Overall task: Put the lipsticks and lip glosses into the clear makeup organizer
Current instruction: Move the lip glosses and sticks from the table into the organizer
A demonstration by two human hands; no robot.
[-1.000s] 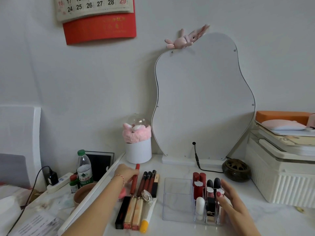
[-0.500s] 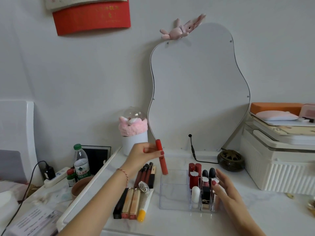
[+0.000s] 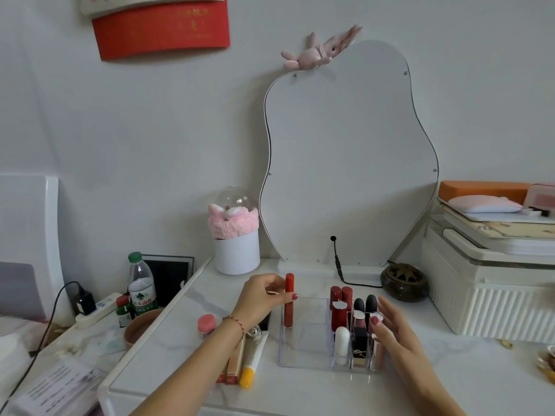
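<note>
A clear makeup organizer [image 3: 303,360] sits on the white desk, its right slots holding several lipsticks [image 3: 341,307]. My left hand [image 3: 260,298] pinches a red lip gloss tube [image 3: 289,300] upright, its lower end inside the organizer's large left compartment at the far-left corner. My right hand [image 3: 393,328] rests with fingers spread against the organizer's right side. More lip glosses and a yellow-capped tube [image 3: 253,360] lie on the desk left of the organizer, partly hidden by my left forearm.
A wavy white mirror [image 3: 348,163] leans on the wall behind. A white cup with a pink band [image 3: 236,238], a dark round burner [image 3: 404,282], a white box with books [image 3: 492,283], a water bottle [image 3: 141,285] and a pink jar [image 3: 206,323] stand around.
My left hand picked the red lip gloss from the row on the desk, lifted it, and has brought it down upright into the organizer's left compartment. My right hand stayed at the organizer.
</note>
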